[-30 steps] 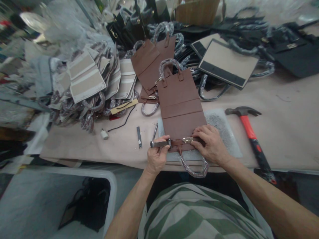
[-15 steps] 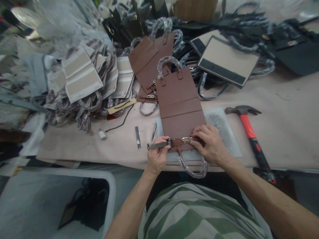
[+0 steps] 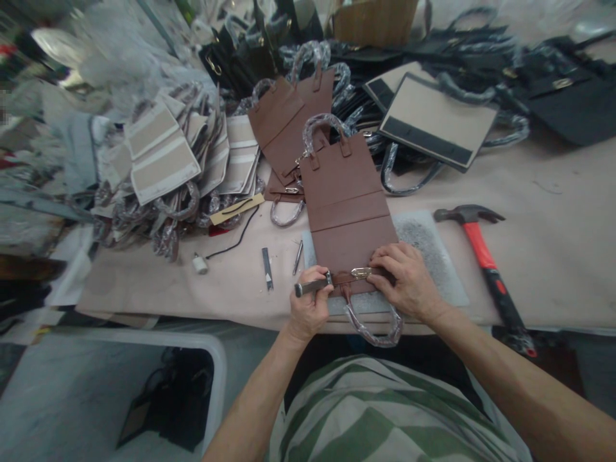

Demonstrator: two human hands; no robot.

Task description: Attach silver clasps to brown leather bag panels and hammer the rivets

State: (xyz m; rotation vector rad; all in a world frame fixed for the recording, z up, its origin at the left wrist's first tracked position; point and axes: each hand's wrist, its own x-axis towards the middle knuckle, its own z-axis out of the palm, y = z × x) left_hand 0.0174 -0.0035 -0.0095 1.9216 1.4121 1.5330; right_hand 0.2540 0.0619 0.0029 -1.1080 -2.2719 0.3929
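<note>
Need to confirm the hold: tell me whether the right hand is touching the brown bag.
Touching. The head view shows the right hand lying on the brown bag at its near edge, beside the metal clasp.

Soft, even overhead light, slightly dim; you get only faint shadows on the table. The brown bag at centre is sharp, but edges bow and smear, worst far left, and the plastic-wrapped handles glint
</note>
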